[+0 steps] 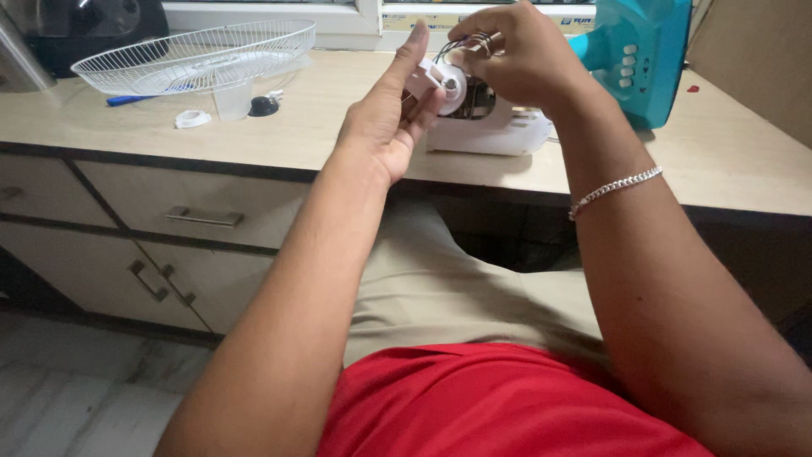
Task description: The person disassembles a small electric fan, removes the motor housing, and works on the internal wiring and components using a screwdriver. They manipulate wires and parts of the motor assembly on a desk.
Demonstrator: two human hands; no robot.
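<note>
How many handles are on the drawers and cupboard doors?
3: one drawer handle under the countertop, two door handles side by side lower down. More may be hidden behind the left arm.
</note>
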